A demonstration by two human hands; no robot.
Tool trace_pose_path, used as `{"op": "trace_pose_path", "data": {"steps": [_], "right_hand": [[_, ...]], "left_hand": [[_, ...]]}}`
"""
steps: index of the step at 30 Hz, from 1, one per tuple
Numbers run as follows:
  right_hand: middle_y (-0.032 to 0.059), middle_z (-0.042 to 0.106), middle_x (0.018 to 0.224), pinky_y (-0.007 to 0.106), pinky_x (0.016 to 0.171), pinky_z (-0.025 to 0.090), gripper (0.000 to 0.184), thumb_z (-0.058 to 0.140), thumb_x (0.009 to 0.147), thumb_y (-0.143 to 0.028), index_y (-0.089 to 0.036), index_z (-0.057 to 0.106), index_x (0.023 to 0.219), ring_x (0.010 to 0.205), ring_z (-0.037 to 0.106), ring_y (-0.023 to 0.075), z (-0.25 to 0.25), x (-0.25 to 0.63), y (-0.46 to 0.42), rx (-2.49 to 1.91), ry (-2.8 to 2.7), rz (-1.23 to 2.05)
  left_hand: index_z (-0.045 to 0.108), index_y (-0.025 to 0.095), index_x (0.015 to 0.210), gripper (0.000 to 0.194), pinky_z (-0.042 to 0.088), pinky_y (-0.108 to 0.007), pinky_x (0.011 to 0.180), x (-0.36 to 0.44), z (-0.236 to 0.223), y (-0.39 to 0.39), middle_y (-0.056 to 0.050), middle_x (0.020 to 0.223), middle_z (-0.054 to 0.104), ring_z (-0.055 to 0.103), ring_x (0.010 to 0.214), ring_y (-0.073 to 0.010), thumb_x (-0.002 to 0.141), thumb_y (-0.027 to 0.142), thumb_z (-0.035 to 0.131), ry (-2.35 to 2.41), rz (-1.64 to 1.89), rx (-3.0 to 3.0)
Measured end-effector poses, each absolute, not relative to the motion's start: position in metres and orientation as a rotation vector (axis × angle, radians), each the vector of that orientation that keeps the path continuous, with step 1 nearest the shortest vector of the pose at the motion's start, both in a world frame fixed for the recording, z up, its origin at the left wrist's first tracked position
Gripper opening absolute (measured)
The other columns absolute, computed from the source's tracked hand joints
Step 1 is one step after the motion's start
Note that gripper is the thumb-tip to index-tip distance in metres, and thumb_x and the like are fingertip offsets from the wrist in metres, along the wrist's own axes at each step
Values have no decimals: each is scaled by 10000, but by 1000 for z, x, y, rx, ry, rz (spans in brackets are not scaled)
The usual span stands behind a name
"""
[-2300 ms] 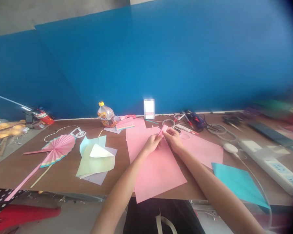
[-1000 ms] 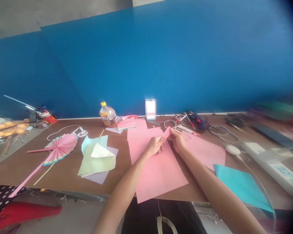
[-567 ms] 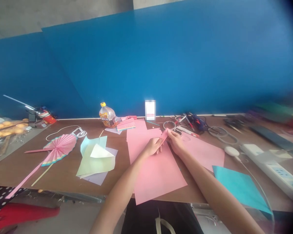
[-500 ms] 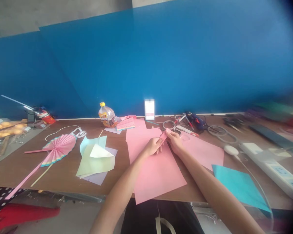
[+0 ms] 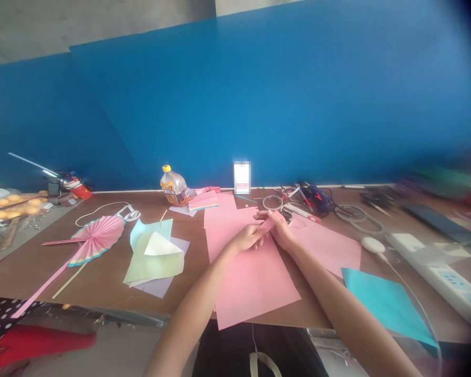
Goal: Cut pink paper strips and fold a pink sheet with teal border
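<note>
Both my hands meet over the middle of a brown table (image 5: 102, 277). My left hand (image 5: 246, 239) and my right hand (image 5: 280, 230) pinch the two ends of a small folded pink paper strip (image 5: 267, 224), held just above a large pink paper sheet (image 5: 251, 272). The fingers of both hands are closed on the strip. A second pink sheet (image 5: 325, 246) lies under my right forearm.
A pink pleated paper fan (image 5: 94, 241) and a pile of pale green and white papers (image 5: 153, 256) lie at the left. A plastic bottle (image 5: 173, 186) stands at the back. A teal sheet (image 5: 384, 298), a white power strip (image 5: 439, 272), cables and tools (image 5: 317, 198) lie at the right.
My hands have stayed over the pink sheet, working the small pink strip; it now lies lower and flatter between my fingers. The view has shifted slightly.
</note>
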State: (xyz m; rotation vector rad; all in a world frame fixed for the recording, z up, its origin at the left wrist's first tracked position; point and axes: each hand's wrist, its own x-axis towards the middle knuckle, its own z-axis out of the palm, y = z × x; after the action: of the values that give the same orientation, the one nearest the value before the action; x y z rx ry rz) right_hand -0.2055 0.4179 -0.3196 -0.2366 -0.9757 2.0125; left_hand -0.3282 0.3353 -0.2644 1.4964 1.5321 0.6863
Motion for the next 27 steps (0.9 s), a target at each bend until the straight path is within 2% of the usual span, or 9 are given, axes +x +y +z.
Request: {"op": "trace_pose_path", "data": {"steps": [5,9,12,14,16,19,22,24,27], "right_hand": [[137,702,1056,356,693,541,553,397,913,-632,-186,700,1039,963,658,270,-317,-202,414,-98,-1121,2209],[139,672,1156,389,839,521,588,339,933,-635,-184,674,1106,1093,609,275,-317,-199,416,-56,-1168,2184],[136,660,1184,408,914,487,603,323,935,-641,-184,666,1126,1122,588,269,-315,-199,417,-62,-1148,2127],[133,672,1150,400,902,489,597,328,936,-636,-183,667,1127,1090,600,262,-315,-199,416,-80,-1131,2097],[128,698,1058,381,822,509,578,348,935,-627,-183,667,1122,1000,632,254,-316,-200,415,-95,-1143,2102],[99,706,792,331,665,498,540,426,915,-613,-162,685,1061,769,657,228,-320,-202,411,-143,-1276,2127],[58,635,574,302,606,469,561,434,908,-624,-136,706,966,603,616,193,-324,-204,408,-207,-1385,2086],[64,647,587,310,609,478,591,399,913,-643,-144,705,994,613,623,200,-324,-206,407,-170,-1363,2092],[98,712,761,344,664,511,569,415,906,-643,-181,684,1099,757,667,239,-319,-205,407,-99,-1274,2127]], "left_hand": [[553,135,845,552,335,-204,446,-330,-260,335,-11,580,584,513,461,-90,822,682,478,1444,613,1429],[589,113,862,570,406,-225,524,-331,-253,335,-29,597,611,558,516,-105,811,674,508,1392,613,1413],[597,104,899,547,433,-232,580,-332,-252,335,-45,650,635,590,592,-117,787,639,578,1324,610,1429],[594,105,901,536,443,-238,606,-334,-253,336,-40,656,633,587,598,-114,765,622,619,1320,622,1417],[594,106,884,520,452,-249,621,-336,-255,336,-33,637,626,583,580,-113,765,611,628,1333,639,1399],[602,101,872,488,449,-252,601,-339,-259,337,-41,627,636,597,560,-124,779,578,637,1301,676,1369],[613,88,899,496,461,-253,590,-341,-263,337,-59,648,657,622,559,-139,774,567,649,1283,732,1322],[616,82,906,521,490,-269,616,-341,-266,338,-65,664,665,639,576,-148,760,580,656,1299,754,1310],[620,80,917,557,525,-293,655,-339,-268,339,-85,723,685,670,641,-165,757,613,635,1343,753,1325]]}}
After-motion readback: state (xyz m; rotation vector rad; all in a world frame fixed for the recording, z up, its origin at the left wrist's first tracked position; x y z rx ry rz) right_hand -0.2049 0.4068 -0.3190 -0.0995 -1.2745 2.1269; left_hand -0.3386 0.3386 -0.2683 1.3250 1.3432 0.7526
